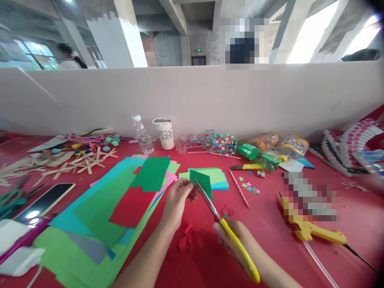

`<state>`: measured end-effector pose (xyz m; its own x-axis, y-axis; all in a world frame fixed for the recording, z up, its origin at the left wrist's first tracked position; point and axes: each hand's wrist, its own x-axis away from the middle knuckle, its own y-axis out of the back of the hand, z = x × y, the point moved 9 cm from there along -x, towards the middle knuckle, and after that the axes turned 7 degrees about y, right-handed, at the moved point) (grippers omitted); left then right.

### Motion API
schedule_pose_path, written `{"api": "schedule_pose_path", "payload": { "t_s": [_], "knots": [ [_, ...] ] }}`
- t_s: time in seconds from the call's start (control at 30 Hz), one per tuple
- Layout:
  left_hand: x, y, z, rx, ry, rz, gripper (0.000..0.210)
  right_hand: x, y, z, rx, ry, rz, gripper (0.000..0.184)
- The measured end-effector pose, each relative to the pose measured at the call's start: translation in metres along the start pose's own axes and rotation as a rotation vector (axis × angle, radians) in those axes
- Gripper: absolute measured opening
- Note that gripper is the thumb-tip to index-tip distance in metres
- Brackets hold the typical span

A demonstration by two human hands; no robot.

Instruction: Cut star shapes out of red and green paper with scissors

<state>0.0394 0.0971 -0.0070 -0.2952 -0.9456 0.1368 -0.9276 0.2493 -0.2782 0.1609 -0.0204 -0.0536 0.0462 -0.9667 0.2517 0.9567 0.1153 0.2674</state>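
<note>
My left hand [182, 194] pinches a small dark green paper piece [201, 181] by its left edge, above the red table. In my right hand [232, 236] are yellow-handled scissors [217, 210], with fingers closed around the handles. The blades point up and left, their tips against the green paper near my left fingertips. Red paper scraps [186, 239] lie on the table below my hands. Tiny red and green paper bits [227, 210] rest just past the scissors. Behind the held piece sits a small stack of light green and blue paper [220, 176].
Coloured paper sheets [99, 208] spread across the left. A yellow hot glue gun [312, 231] lies at right. Along the back stand a water bottle [143, 136], a white cup [166, 136] and a green bottle [261, 156]. A phone [45, 202] and wooden sticks [87, 162] lie left.
</note>
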Motion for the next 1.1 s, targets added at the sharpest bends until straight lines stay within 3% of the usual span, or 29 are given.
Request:
{"api": "schedule_pose_path", "payload": {
  "t_s": [0.1, 0.3, 0.43, 0.57, 0.73, 0.9, 1.1],
  "knots": [
    [0.0, -0.001, 0.001, 0.063, 0.023, 0.019, 0.016, -0.003, 0.004, -0.003, 0.107, 0.048, -0.04, 0.051],
    [-0.001, -0.009, 0.017, 0.357, 0.199, 0.124, 0.013, -0.003, 0.008, -0.009, 0.207, 0.085, -0.091, 0.042],
    [-0.002, -0.007, 0.018, 0.452, 0.189, 0.114, 0.013, -0.002, 0.007, -0.006, 0.235, 0.104, -0.101, 0.043],
    [-0.001, -0.002, 0.01, 0.363, 0.087, 0.068, 0.011, 0.001, -0.001, 0.0, 0.097, 0.1, -0.044, 0.052],
    [0.001, 0.005, -0.01, 0.076, -0.064, 0.015, 0.009, 0.012, -0.007, 0.006, -0.062, 0.018, 0.046, 0.066],
    [-0.002, 0.01, -0.019, -0.107, -0.038, 0.043, 0.011, 0.018, 0.005, 0.015, 0.018, 0.019, 0.074, 0.064],
    [-0.002, 0.011, -0.023, -0.179, 0.009, 0.061, 0.013, 0.017, 0.009, 0.027, 0.128, 0.059, 0.165, 0.052]
  ]
}}
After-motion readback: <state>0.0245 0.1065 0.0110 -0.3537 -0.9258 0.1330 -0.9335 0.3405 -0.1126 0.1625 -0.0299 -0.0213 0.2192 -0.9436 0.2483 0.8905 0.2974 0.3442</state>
